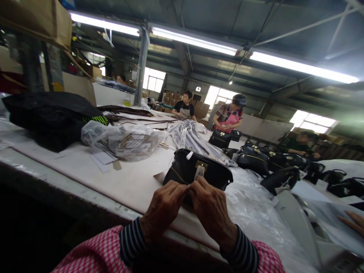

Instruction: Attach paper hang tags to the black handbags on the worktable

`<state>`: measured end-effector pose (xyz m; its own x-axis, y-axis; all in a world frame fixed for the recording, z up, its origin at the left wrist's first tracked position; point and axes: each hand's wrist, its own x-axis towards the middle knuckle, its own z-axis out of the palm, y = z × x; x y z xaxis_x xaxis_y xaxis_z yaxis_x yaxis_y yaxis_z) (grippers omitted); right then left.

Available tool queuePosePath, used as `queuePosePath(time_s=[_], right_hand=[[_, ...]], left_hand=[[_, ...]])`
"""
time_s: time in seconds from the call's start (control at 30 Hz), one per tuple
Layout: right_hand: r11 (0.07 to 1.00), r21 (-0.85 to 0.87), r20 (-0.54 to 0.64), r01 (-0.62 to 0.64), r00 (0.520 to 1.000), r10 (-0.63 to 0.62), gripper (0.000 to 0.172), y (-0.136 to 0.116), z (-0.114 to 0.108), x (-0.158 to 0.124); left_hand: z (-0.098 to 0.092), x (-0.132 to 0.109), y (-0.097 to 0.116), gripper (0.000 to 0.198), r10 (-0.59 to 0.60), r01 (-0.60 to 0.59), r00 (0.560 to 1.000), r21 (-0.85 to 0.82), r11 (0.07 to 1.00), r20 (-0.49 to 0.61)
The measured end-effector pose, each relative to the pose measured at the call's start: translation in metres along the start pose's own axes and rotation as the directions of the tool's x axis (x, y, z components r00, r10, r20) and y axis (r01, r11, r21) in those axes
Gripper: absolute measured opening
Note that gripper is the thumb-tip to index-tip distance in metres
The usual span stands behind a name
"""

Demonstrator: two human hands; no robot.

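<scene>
A small black handbag (199, 168) with a gold clasp stands on the white table (85, 167) right in front of me. My left hand (163, 208) and my right hand (212, 210) are both closed in a pinch at the bag's near side. Between their fingertips is a small pale strip or tag (197, 173) that rises toward the clasp. My right hand's fingers pinch that strip; what my left fingertips grip is too small to name. Striped cuffs and pink checked sleeves cover both wrists.
A clear bag of paper tags (122, 140) and a black bundle (48, 113) lie to the left. Clear plastic sheeting (256, 212) spreads to the right. Several more black handbags (256, 157) line the table. Co-workers (229, 115) work farther along; another person's fingers (352, 222) show at right.
</scene>
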<state>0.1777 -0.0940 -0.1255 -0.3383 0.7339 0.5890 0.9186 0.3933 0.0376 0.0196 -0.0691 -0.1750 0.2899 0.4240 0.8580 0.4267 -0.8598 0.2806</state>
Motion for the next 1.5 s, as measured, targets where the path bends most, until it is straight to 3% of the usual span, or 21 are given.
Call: queuePosePath(time_s=[0.2, 0.4, 0.67, 0.87, 1.17, 1.5], right_hand=[[0.997, 0.061, -0.066, 0.055, 0.996, -0.051, 0.007, 0.0, -0.003, 0.001], [0.997, 0.021, 0.07, 0.068, 0.995, -0.069, 0.014, 0.003, -0.009, 0.009], [0.996, 0.062, 0.046, 0.067, 0.996, -0.07, 0.018, 0.005, -0.006, 0.008], [0.995, 0.027, 0.13, 0.099, 0.986, -0.102, 0.016, 0.006, -0.01, 0.011], [0.986, -0.007, 0.167, 0.164, 0.973, -0.161, 0.016, 0.007, -0.014, 0.01], [0.945, -0.067, 0.257, 0.322, 0.92, -0.295, 0.017, 0.01, -0.027, 0.015]], left_hand=[[-0.002, 0.0, 0.0, 0.013, -0.071, 0.071, 0.997, -0.061, 0.996, 0.01], [-0.002, 0.001, -0.002, 0.014, -0.077, 0.078, 0.997, -0.083, 0.994, 0.009], [-0.001, 0.001, -0.008, 0.012, -0.177, 0.163, 0.983, -0.218, 0.962, -0.044], [-0.007, 0.007, -0.011, 0.013, -0.127, 0.123, 0.992, -0.229, 0.966, -0.004], [-0.014, 0.007, -0.013, 0.01, -0.172, 0.196, 0.978, -0.239, 0.951, 0.117], [-0.018, 0.012, -0.009, 0.014, -0.378, 0.441, 0.89, -0.271, 0.856, 0.256]])
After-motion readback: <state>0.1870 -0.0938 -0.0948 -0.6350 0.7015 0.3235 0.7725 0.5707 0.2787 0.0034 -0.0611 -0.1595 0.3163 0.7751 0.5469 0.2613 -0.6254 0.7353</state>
